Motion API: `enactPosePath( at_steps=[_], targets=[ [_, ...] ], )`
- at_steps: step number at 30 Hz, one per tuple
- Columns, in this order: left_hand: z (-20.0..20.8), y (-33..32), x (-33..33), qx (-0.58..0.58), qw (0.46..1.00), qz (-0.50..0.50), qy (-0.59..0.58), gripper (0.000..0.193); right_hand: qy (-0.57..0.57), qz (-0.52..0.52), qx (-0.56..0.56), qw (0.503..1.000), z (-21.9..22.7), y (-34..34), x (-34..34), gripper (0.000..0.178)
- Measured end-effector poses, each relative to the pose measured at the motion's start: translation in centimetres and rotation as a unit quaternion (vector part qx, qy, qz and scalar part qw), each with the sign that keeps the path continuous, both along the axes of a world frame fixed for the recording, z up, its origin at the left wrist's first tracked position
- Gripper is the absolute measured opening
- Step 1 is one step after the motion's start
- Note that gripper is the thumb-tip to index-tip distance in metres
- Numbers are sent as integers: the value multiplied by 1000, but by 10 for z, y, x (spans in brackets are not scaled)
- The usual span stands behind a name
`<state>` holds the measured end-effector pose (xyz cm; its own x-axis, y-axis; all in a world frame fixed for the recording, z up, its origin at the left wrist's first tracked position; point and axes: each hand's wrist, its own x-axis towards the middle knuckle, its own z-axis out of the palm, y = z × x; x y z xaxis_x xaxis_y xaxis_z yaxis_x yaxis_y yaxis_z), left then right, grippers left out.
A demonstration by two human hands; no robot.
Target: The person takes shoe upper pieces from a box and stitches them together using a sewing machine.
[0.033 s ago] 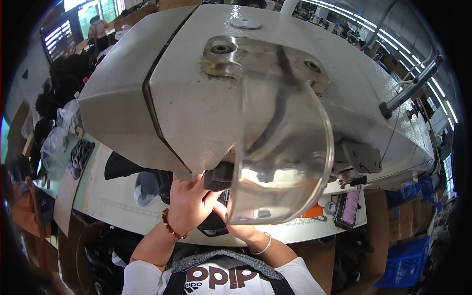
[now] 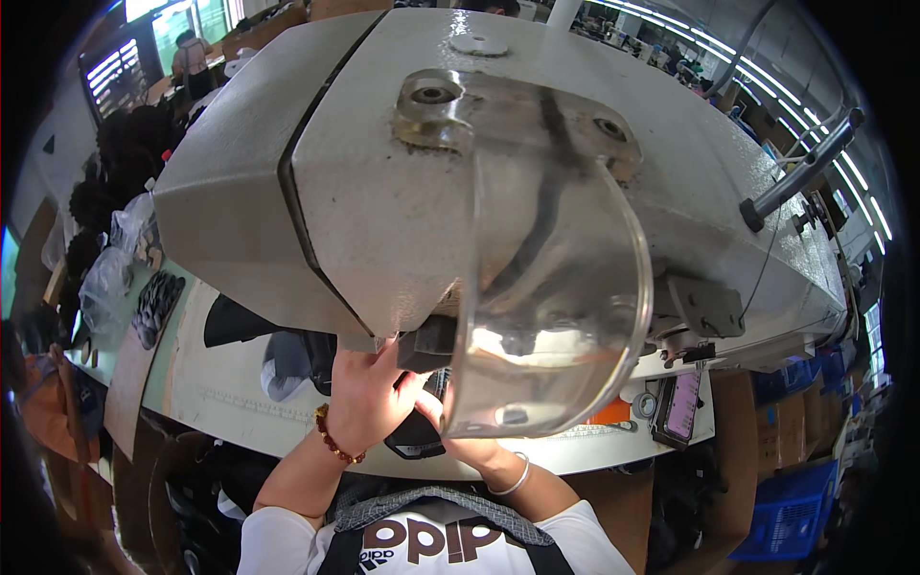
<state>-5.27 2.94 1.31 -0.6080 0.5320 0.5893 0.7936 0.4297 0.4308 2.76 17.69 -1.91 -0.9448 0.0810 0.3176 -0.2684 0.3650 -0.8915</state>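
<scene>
While handling the black piece [image 2: 414, 441] beneath the machine head [image 2: 249, 220], keep left hand [image 2: 369, 402] and right hand [image 2: 467, 450] low and steady; cannot tell whether pinching or spread.

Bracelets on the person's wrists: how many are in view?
2: a beaded bracelet at the wrist of the left hand, and a pale bangle at the wrist of the right hand.

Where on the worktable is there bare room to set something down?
Left of the grey piece, the table is bare between the black piece and the ruler. Crowded: the right side, with orange item, tape roll and pink box, and around the left hand.
</scene>
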Motion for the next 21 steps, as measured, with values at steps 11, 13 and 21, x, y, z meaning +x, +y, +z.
enactPosePath(
  at_steps=[11,13,21],
  targets=[
    [2,4,-6,22,998,19,58,59,-105,80,-240,962,-3,-4,-10,36],
    [6,5,-4,35,995,31,86,50,-65,96,-294,949,-1,-2,-10,36],
    [12,2,13,44,991,56,114,29,33,292,-531,795,-6,9,-11,56]
  ],
)
